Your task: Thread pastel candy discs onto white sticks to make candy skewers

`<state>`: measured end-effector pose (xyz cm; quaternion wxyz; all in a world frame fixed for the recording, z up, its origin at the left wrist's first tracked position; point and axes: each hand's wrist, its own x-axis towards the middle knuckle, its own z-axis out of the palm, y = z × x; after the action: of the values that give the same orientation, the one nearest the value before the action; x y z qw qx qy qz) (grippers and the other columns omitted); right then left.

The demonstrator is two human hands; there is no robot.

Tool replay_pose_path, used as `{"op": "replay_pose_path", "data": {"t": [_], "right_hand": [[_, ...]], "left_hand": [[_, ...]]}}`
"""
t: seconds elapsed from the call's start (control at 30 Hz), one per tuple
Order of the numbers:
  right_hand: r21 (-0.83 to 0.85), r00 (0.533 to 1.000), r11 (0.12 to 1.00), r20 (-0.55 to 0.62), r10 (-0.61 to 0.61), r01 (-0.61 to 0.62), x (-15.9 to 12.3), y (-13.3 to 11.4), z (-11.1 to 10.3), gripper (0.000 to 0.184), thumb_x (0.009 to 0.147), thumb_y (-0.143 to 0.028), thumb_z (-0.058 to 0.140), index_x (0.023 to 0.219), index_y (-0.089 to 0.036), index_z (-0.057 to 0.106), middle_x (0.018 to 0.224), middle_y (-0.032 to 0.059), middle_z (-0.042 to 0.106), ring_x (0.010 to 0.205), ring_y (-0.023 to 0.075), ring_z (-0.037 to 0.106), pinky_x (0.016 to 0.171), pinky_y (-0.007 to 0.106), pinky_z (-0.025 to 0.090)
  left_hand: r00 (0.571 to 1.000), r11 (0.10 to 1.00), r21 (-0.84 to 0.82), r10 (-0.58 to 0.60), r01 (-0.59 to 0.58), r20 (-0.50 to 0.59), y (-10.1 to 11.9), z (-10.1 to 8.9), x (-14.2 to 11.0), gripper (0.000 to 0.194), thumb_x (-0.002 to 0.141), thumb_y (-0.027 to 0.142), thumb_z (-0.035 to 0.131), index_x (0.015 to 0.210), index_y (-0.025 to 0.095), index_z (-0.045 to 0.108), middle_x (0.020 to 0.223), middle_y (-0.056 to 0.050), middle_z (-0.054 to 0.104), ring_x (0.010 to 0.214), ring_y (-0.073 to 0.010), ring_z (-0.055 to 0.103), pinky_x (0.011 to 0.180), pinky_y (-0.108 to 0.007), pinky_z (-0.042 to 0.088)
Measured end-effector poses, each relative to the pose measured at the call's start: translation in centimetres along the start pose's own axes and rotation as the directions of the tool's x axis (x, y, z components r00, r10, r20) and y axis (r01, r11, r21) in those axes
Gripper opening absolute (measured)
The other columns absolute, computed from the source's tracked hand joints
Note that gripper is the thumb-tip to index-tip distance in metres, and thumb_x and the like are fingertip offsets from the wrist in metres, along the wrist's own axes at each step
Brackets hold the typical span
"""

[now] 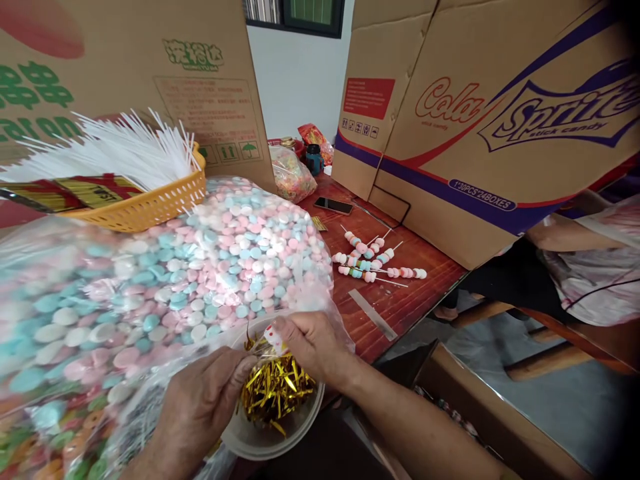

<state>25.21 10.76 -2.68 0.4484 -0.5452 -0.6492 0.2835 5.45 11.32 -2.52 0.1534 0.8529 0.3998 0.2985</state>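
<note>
My left hand [203,390] is closed, thumb and fingers pinching the gathered end of a clear plastic wrapper [276,339] with red dots. On the wrapper's other side, my right hand [315,343] grips it too, thumb on top. What is inside the wrapper is mostly hidden by my fingers. Directly beneath both hands is a round translucent tub [306,437] holding a pile of gold twist ties [277,393]. Several skewers of pastel candy [367,257] lie on the red-brown table [345,303] beyond my right hand.
A big clear bag of pastel candies [240,247] covers the left side, with a yellow basket [165,207] of white sticks on it. Cardboard boxes [425,133] stand behind. A phone [333,205] lies between them. At right, a person [590,253] sits beyond an open carton [480,413].
</note>
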Motion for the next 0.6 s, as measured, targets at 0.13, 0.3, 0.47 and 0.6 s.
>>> {"op": "replay_pose_path", "data": {"t": [0.13,0.3,0.47,0.6], "right_hand": [[-0.58,0.909,0.722,-0.38,0.17,-0.378,4.1,4.0,-7.4,0.042,0.09,-0.039,0.032,0.06,-0.017,0.052,0.063,0.0012,0.053,0.06,0.0109,0.045,0.056,0.022,0.035],[-0.747,0.917,0.534,-0.305,0.255,-0.397,5.7,9.4,-14.4,0.018,0.075,-0.026,0.056,0.061,-0.016,0.06,0.071,0.0096,0.058,0.071,0.0191,0.051,0.064,0.033,0.037],[-0.848,0.979,0.496,-0.125,0.16,-0.19,3.9,11.4,-13.5,0.021,0.081,-0.03,0.048,0.068,-0.02,0.061,0.088,0.0173,0.061,0.078,0.0248,0.053,0.056,0.035,0.032],[-0.871,0.992,0.476,-0.087,0.092,-0.121,3.4,10.4,-14.0,0.012,0.079,-0.027,0.05,0.074,-0.019,0.057,0.08,0.0188,0.062,0.063,0.0218,0.055,0.049,0.032,0.031]], "left_hand": [[0.994,0.998,0.062,0.02,-0.013,-0.108,-0.6,-0.9,-0.6,0.028,0.088,0.035,0.042,0.072,0.02,0.059,0.06,0.002,0.061,0.053,-0.0102,0.056,0.052,-0.017,0.043],[0.995,0.994,-0.08,-0.082,0.078,-0.051,-0.6,-2.2,-1.3,0.026,0.089,0.029,0.042,0.075,0.018,0.061,0.071,-0.001,0.065,0.063,-0.0112,0.059,0.058,-0.018,0.046],[0.993,0.99,-0.142,0.003,-0.02,-0.12,-1.4,-2.7,-2.5,0.021,0.089,0.023,0.044,0.097,0.021,0.063,0.081,-0.002,0.069,0.072,-0.0123,0.062,0.067,-0.022,0.049],[0.988,0.998,-0.068,-0.017,0.007,-0.152,-1.7,-3.8,-3.7,0.019,0.087,0.02,0.047,0.094,0.021,0.064,0.087,-0.004,0.069,0.081,-0.0139,0.062,0.073,-0.025,0.048]]}}
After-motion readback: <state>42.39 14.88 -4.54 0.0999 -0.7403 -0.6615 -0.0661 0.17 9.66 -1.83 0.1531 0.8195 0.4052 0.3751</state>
